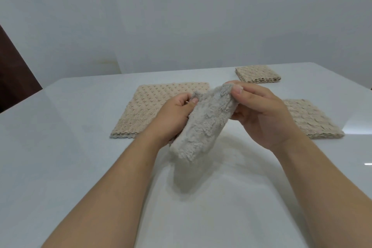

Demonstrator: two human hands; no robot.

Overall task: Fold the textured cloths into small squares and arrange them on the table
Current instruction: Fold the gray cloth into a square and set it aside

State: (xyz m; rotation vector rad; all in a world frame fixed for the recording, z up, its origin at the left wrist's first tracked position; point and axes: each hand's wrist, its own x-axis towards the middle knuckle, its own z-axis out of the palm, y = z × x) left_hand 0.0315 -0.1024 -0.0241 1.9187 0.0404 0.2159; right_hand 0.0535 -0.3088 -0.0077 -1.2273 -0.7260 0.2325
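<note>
A fluffy grey-beige cloth (205, 125) hangs in the air above the white table (80, 167), bunched and folded lengthwise. My left hand (173, 117) pinches its upper left edge and my right hand (261, 115) pinches its upper right corner. Its lower end dangles just over the tabletop. Behind my left hand a larger beige textured cloth (149, 106) lies flat. A small folded beige square (257, 74) sits at the back right. Another folded beige cloth (310, 119) lies to the right, partly hidden by my right hand.
A pale wall rises behind the table's far edge. A dark brown piece of furniture (14, 78) stands at the left beyond the table corner. The glossy tabletop reflects the hanging cloth beneath my hands.
</note>
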